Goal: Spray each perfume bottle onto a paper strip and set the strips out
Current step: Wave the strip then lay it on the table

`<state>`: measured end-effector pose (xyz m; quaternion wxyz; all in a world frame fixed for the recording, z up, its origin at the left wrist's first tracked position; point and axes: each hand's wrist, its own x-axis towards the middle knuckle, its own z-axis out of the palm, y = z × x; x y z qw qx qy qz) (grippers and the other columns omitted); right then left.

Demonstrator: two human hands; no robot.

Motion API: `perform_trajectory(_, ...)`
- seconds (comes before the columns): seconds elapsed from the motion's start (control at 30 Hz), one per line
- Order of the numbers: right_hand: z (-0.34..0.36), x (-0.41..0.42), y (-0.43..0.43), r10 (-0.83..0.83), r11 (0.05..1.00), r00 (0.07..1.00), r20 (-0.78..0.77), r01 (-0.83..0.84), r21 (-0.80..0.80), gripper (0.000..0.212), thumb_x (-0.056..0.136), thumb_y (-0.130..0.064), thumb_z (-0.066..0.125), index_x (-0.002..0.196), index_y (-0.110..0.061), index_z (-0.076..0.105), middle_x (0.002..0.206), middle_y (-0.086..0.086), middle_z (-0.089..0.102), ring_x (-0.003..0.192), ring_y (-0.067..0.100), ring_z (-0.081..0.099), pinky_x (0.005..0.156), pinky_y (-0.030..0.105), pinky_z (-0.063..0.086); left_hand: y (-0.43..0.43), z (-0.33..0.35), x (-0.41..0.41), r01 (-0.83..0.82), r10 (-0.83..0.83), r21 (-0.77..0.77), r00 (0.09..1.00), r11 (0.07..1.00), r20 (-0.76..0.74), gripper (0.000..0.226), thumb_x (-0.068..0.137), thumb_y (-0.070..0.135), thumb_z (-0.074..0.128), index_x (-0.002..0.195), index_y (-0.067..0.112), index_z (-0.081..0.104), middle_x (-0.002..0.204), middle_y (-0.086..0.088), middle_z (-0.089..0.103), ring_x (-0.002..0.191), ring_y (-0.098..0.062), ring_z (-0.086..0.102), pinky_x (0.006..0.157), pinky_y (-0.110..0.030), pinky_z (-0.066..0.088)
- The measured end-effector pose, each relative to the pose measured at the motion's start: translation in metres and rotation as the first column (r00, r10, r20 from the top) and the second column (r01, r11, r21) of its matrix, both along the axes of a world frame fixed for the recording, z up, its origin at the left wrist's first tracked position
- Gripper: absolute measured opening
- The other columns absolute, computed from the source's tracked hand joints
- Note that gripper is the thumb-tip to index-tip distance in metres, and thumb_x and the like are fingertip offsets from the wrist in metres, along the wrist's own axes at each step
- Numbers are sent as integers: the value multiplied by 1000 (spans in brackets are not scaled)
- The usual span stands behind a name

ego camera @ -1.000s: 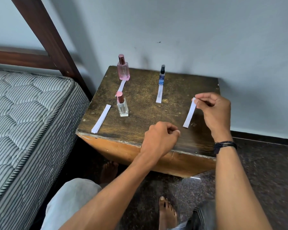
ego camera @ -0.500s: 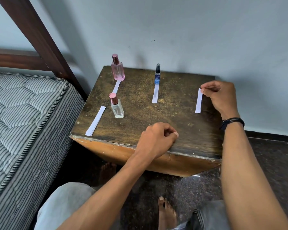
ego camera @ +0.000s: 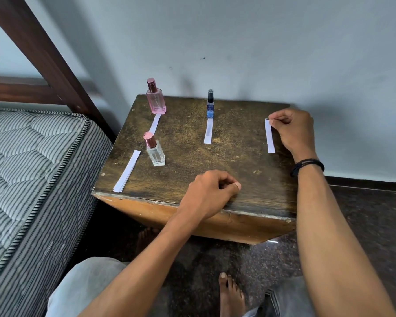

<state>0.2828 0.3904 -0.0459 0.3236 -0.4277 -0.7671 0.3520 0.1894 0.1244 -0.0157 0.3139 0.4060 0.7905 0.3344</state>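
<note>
So the right hand is pinching the top end of a paper strip, which lies flat near the far right side of the desk. The left hand is curled into a fist with nothing in it, parked at the front edge. A left strip sits in front of the pink bottle and a middle strip in front of the blue bottle. The clear bottle stands well apart from the pinched strip, beside the spare strips. Biggest risk is probably the release: paper that light could cling to the fingers and drag crooked or slip off the nearby right edge. With no bottle behind it, that strip could also get mixed up later. Reaching across for the clear bottle might knock something over too.
</note>
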Motion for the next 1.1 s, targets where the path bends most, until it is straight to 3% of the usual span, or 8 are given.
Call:
perform_trajectory(0.13, -1, 0, 0, -13, 1000, 1000, -6, 13, -2, 13, 95, -10, 73, 105, -15, 80, 99, -3, 77, 91, 7, 70, 77, 3, 48, 1, 1, 1, -1, 1, -1, 1000, 1000, 3, 11, 92, 39, 68, 91, 31, 75, 83, 15, 70, 79, -8, 66, 85, -36, 56)
perform_trajectory(0.3, 1, 2, 0, -36, 999, 999, -32, 35, -8, 17, 95, -8, 68, 105, -16, 80, 96, -2, 76, 92, 16, 73, 90, 28, 59, 0, -1, 0, 7, -7, 5, 1000, 1000, -1, 11, 92, 40, 68, 90, 32, 75, 76, 18, 67, 75, -6, 66, 83, -36, 57)
perform_trajectory(0.43, 4, 3, -1, 27, 999, 1000, -11, -26, 31, 14, 90, -11, 73, 94, -24, 78, 90, -13, 71, 86, 5, 68, 75, 2, 47, 0, -2, -2, 16, -16, 11, 1000, 1000, 9, 10, 92, 40, 69, 88, 33, 74, 73, 20, 65, 72, -2, 64, 79, -31, 56)
perform_trajectory(0.53, 2, 5, 1, 90, 995, 994, 55, -92, 40, 11, 89, -11, 76, 93, -19, 80, 97, -2, 69, 80, -2, 61, 70, -1, 41, 0, -2, -2, 34, -34, 16, 999, 999, -7, 10, 92, 39, 68, 87, 33, 74, 74, 21, 65, 70, 2, 62, 74, -27, 51)
perform_trajectory(0.73, 0, 4, 1, 100, 992, 983, 153, -111, 63, 8, 89, -12, 76, 92, -19, 80, 98, 0, 61, 86, 12, 59, 69, 6, 37, -1, -3, -2, 39, -39, 30, 999, 999, -7, 11, 92, 39, 68, 88, 31, 75, 77, 21, 66, 70, 4, 59, 75, -25, 50)
perform_trajectory(1.0, 0, 5, 0, 49, 996, 986, 158, -59, 60, 4, 88, -15, 77, 90, -17, 80, 98, -1, 64, 85, 11, 61, 81, 24, 48, -2, 1, -1, 51, -50, 22, 999, 998, -7, 11, 93, 38, 68, 90, 30, 75, 85, 17, 69, 78, 1, 62, 81, -29, 54)
perform_trajectory(1.1, 0, 5, -1, 44, 998, 989, 139, -50, 41, 4, 88, -16, 77, 90, -18, 80, 99, 0, 67, 89, 13, 63, 82, 24, 49, -2, 1, -2, 53, -53, 21, 999, 998, -10, 11, 93, 38, 68, 91, 30, 75, 86, 17, 70, 78, 1, 62, 80, -28, 54)
